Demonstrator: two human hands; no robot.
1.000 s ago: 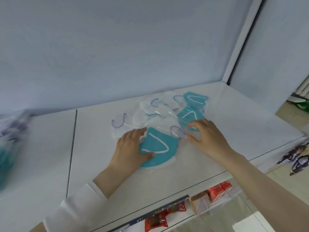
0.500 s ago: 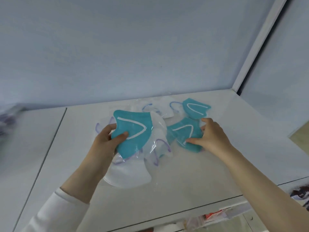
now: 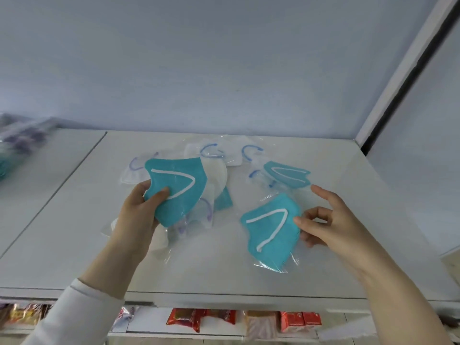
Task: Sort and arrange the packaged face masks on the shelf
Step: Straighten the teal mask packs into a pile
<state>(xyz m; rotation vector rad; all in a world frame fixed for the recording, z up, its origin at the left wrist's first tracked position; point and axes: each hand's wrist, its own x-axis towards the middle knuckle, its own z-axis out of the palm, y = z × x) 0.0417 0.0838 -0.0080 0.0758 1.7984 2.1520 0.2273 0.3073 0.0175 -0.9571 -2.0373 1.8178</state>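
first teal mask [image 3: 174, 188] over mid-shelf [image 3: 348, 257], gripped by left hand [image 3: 137, 215], thumb curled on its face | second teal mask [image 3: 270, 230] toward front edge, pinched at its side by right hand [image 3: 331, 220], index finger straight | third teal mask [image 3: 286, 174] and white packaged masks [image 3: 216, 150] near back edge

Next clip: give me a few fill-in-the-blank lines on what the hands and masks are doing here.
The top mask in the left hand is ____.
The right hand pinches a second mask of the ____ colour.
The back masks with blue loops are ____.
Snack packs sit ____ the mask shelf.
Missing: teal; same; white; below.
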